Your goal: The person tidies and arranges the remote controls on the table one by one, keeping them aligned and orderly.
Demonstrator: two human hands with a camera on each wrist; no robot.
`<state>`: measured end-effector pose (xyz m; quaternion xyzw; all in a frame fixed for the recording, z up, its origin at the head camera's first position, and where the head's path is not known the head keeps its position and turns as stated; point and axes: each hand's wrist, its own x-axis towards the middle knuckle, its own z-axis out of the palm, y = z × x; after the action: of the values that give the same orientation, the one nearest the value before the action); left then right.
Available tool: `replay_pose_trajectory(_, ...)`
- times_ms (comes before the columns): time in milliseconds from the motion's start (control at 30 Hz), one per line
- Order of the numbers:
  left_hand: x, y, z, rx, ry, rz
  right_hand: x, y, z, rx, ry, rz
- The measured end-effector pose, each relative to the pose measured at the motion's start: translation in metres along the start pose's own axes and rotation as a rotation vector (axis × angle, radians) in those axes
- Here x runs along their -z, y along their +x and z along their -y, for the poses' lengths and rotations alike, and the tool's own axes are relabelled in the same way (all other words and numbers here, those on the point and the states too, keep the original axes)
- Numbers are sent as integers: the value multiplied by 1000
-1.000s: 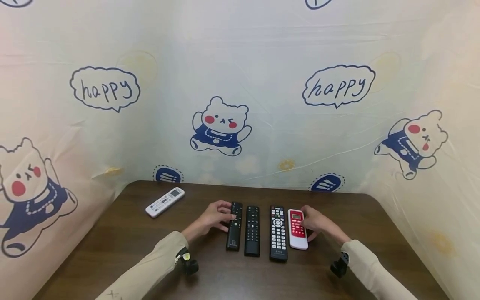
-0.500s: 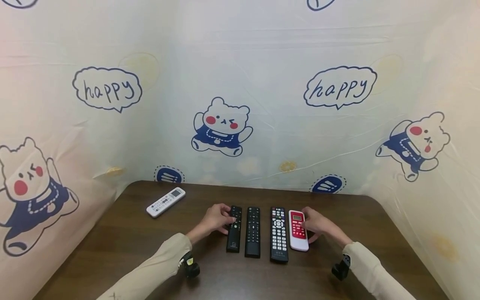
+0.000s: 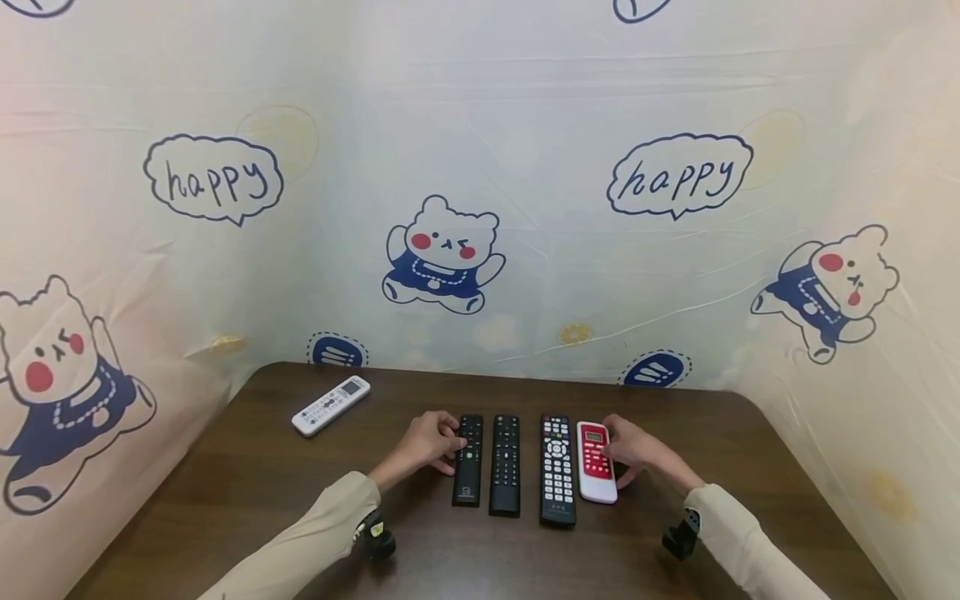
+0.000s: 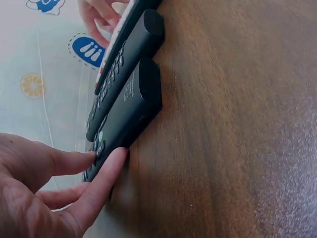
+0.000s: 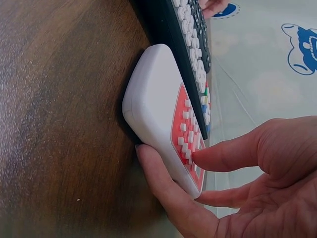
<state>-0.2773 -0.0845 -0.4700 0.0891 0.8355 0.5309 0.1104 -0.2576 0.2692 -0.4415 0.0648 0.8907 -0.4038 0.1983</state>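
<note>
In the head view, my left hand (image 3: 429, 442) is at the left edge of a plain black remote control (image 3: 468, 462). Its thumb lies on the buttons and its fingers are along the side, pinching it. A second black remote control (image 3: 506, 467) lies just to the right, parallel. A black remote control with white buttons (image 3: 557, 471) comes after it across a wider gap. Beside that, my right hand (image 3: 636, 448) grips a white remote control with a red keypad (image 3: 597, 467); in the right wrist view the thumb presses on the keypad (image 5: 187, 131) and a finger touches the side.
A white remote control (image 3: 331, 406) lies slanted at the back left of the brown wooden table (image 3: 480, 558). Behind the table hangs a pale printed cloth (image 3: 555, 267), which also runs along both sides. Each wrist carries a small black camera (image 3: 380, 542).
My left hand has drawn the leftmost black remote control slightly towards me, so its far end is nearly level with its neighbour's. The right hand stays in place on the red-and-white one.
</note>
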Motion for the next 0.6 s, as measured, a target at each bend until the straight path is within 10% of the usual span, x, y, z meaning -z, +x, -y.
replay_pose_trajectory(600,7,4,1,-2,-9,-24,1,3,-2,-12,3,-11)
